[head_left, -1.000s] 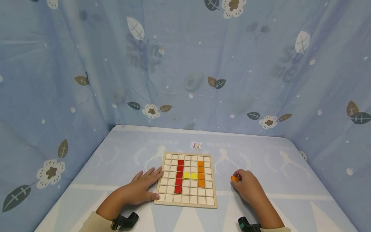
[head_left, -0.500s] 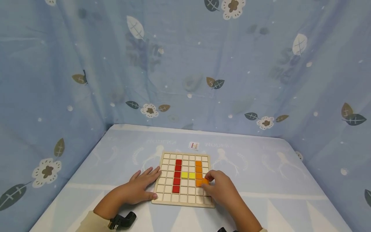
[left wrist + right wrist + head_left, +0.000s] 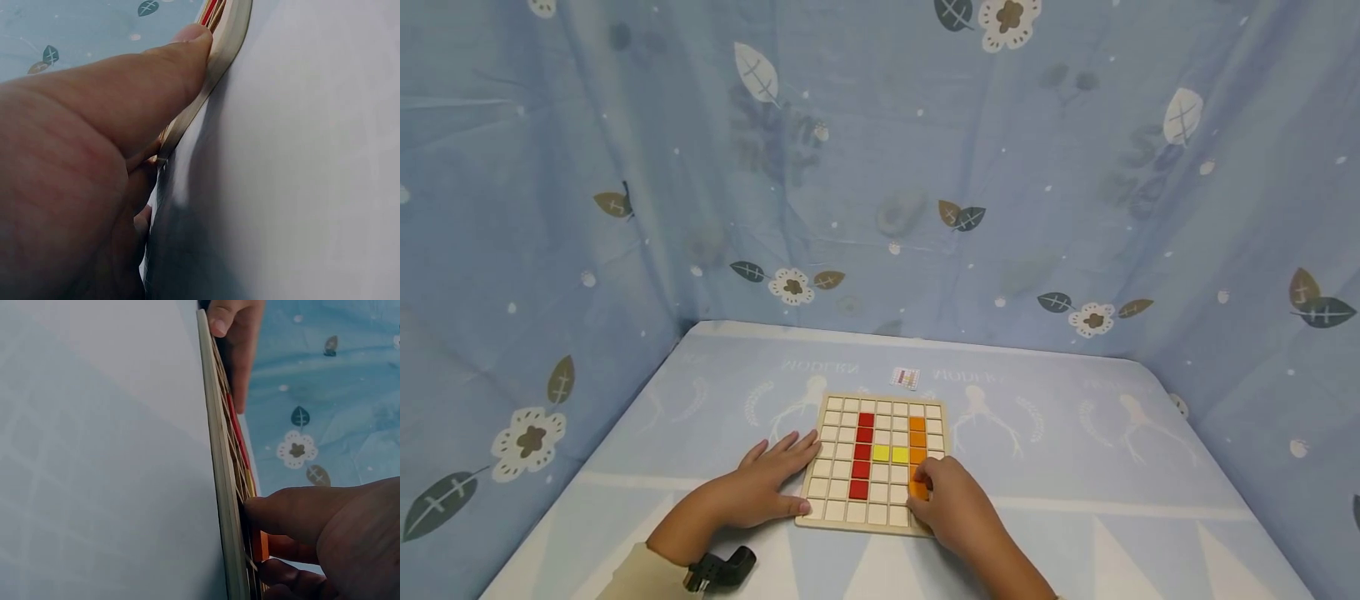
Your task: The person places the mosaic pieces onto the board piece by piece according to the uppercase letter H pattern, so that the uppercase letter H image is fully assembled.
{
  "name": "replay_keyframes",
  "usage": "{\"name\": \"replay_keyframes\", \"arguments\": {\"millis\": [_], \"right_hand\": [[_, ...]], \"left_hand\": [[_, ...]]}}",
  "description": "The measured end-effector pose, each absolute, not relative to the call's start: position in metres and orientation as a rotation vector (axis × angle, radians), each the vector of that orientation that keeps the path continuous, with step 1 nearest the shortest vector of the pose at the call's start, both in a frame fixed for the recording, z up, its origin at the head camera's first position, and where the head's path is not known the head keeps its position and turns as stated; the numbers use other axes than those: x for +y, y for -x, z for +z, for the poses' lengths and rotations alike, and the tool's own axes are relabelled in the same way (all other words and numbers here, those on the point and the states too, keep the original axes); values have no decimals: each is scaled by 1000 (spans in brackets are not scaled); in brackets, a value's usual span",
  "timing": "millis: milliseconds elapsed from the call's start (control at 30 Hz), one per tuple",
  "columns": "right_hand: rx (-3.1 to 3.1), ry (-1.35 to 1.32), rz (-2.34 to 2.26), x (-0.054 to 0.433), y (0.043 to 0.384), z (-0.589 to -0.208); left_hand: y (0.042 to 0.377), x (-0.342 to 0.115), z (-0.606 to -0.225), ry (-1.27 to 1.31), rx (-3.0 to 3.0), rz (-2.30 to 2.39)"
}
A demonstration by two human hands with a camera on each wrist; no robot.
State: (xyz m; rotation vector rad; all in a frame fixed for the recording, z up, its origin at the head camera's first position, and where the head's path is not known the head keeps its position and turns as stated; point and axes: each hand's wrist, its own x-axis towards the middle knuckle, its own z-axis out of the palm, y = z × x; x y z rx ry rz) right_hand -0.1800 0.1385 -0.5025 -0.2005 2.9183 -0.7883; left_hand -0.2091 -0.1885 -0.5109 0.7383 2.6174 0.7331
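Observation:
A square wooden grid board (image 3: 877,512) lies on the table. It bears a column of several red tiles (image 3: 862,452), two yellow tiles (image 3: 891,453) side by side, and an orange column (image 3: 917,437). My left hand (image 3: 763,483) rests on the board's left edge with its fingers spread; in the left wrist view the thumb (image 3: 169,69) touches the rim. Over the lower right of the board, my right hand (image 3: 958,508) pinches an orange tile (image 3: 918,490) at the bottom of the orange column. The right wrist view shows thumb and fingers (image 3: 290,512) around that tile; its seating is partly hidden.
Behind the board lies a small printed card (image 3: 906,378) with a coloured pattern. A blue patterned curtain (image 3: 865,167) closes off the back and sides of the table (image 3: 1075,433). A black device (image 3: 722,568) sits at the left wrist.
My right hand has carried the orange tile leftward from the table beside the board to the lower end of the orange column. The left hand has stayed on the board's edge.

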Motion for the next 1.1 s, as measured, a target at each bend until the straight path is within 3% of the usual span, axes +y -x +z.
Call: {"name": "replay_keyframes", "arguments": {"millis": [1100], "right_hand": [[2942,140,-770,144,175,-498]], "left_hand": [[211,-184,-506,-712,2599,743]]}}
